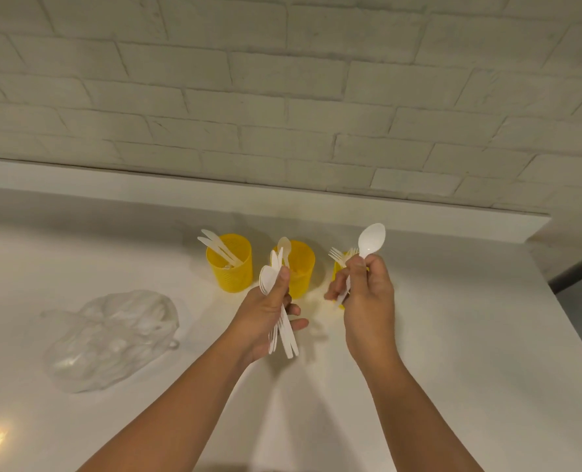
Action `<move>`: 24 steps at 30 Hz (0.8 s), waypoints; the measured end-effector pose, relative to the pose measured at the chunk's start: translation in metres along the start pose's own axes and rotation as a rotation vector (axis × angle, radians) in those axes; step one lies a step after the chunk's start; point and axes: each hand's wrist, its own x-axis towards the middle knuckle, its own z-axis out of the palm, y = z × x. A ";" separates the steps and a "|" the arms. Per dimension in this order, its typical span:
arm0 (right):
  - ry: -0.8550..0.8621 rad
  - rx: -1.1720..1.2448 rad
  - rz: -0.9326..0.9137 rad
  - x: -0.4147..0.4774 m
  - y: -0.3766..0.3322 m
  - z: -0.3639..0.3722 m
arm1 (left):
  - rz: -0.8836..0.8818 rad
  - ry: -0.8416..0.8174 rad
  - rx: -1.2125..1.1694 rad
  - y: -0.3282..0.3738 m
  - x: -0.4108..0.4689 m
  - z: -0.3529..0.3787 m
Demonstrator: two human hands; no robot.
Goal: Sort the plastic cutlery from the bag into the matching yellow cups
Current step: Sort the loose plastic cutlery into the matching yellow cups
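Pinched upright in right hand (367,287) — smooth white oval-bowled spoon (371,240).

Room on counter (459,335) right of cups (230,275); bag (112,338) left; wall (282,97) behind.

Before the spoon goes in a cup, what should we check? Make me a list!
1. Right hand grips the spoon: ok.
2. Matching cup found, the middle cup already holds a spoon: ok.
3. Left hand holds the bundle of cutlery: ok.
4. Way to the middle cup free: cannot tell, the bundle shows in front of it.
5. Knife cup upright: ok.
6. Fork cup upright: cannot tell, mostly hidden behind the right hand.
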 end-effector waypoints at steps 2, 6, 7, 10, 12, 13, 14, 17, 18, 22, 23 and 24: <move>-0.071 -0.076 -0.012 -0.006 0.002 0.000 | 0.002 0.026 -0.022 0.002 0.002 0.001; -0.299 -0.381 0.020 -0.014 0.021 0.000 | 0.022 0.058 0.008 0.006 0.003 0.009; -0.345 -0.407 0.020 -0.016 0.026 0.001 | 0.022 0.057 -0.005 0.006 0.004 0.011; -0.424 -0.476 -0.001 -0.017 0.033 0.006 | -0.027 0.024 -0.089 0.008 0.006 0.016; -0.408 -0.458 0.005 -0.016 0.035 0.007 | -0.056 0.016 -0.095 0.011 0.004 0.019; -0.391 -0.447 0.018 -0.016 0.035 0.008 | -0.063 0.008 -0.091 0.012 0.004 0.020; -0.376 -0.438 0.034 -0.014 0.035 0.008 | -0.072 -0.007 -0.084 0.012 0.005 0.019; -0.337 -0.392 0.098 -0.010 0.038 0.008 | -0.044 -0.063 -0.052 0.013 0.004 0.017; -0.329 -0.371 0.112 -0.010 0.038 0.009 | -0.022 -0.081 -0.048 0.013 0.003 0.018; -0.293 -0.386 0.062 -0.010 0.040 0.011 | 0.073 -0.063 -0.047 0.009 0.002 0.022; -0.289 -0.426 0.021 -0.010 0.040 0.012 | 0.092 -0.045 -0.050 0.008 0.002 0.023; -0.288 -0.479 -0.031 -0.011 0.041 0.013 | 0.110 -0.026 -0.049 0.007 0.003 0.023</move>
